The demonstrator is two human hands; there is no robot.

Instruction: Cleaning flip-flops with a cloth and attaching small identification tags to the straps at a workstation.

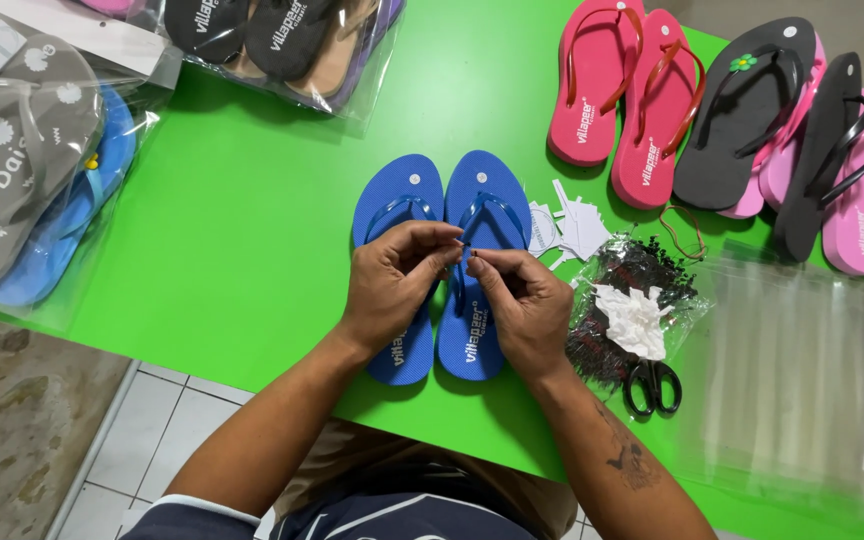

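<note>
A pair of blue flip-flops lies side by side on the green table, toes pointing away from me. My left hand and my right hand meet over the straps between the two soles. Thumbs and forefingers of both hands pinch together at one small spot; what they pinch is too small to make out. To the right lie white paper tags, a clear bag of small black fasteners with crumpled white paper on it, and black scissors.
Red flip-flops and black-on-pink pairs lie at the back right. A stack of clear plastic bags covers the right side. Bagged sandals sit at the far left and top. Tiled floor shows below the table's near edge.
</note>
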